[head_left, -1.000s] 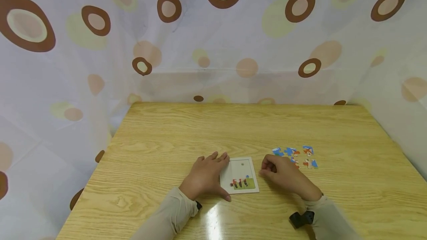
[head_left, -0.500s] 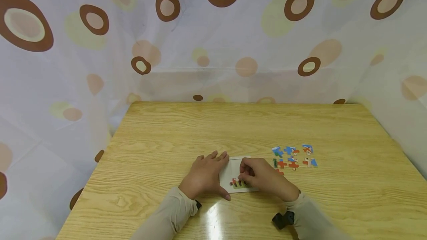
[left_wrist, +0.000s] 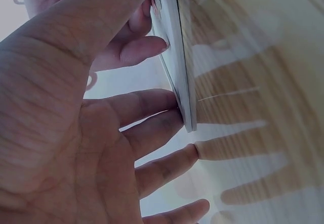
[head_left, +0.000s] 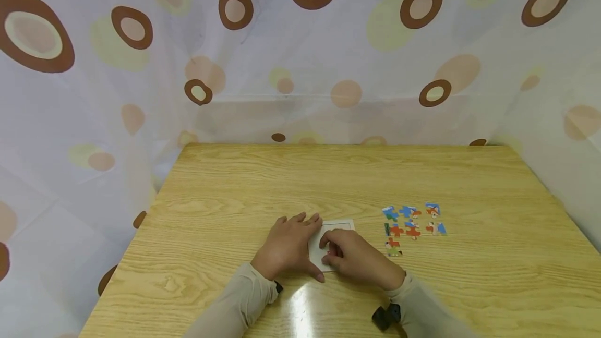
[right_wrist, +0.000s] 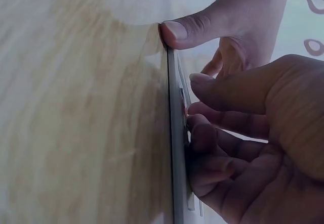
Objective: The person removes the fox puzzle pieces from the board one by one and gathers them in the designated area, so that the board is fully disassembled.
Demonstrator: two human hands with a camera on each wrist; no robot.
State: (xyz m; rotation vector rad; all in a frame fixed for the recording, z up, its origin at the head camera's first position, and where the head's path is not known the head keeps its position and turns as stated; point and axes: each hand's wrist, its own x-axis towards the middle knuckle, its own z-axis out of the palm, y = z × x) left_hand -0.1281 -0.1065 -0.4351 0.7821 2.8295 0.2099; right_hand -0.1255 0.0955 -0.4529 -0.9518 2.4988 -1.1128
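A small white puzzle tray [head_left: 346, 222] lies on the table in front of the person, in the head view. The left hand [head_left: 289, 248] rests at its left edge with fingers and thumb spread; in the left wrist view fingertips [left_wrist: 172, 101] touch the tray's side. Over the tray is the right hand [head_left: 359, 258], its fingers curled and hiding most of the lower part. In the right wrist view a thin puzzle piece [right_wrist: 183, 102] sits in the tray right at the fingertips. I cannot tell whether the right hand pinches it.
Several loose puzzle pieces [head_left: 413, 230] in blue, red and green lie to the right of the tray. They rest on a wooden table [head_left: 244, 181]. Behind it hangs a patterned cloth [head_left: 300, 46] with circles. Both wrists wear dark straps.
My right hand has moved left from beside the tray to over it, covering the pieces there. More loose pieces on the table are uncovered. The left hand has stayed still.
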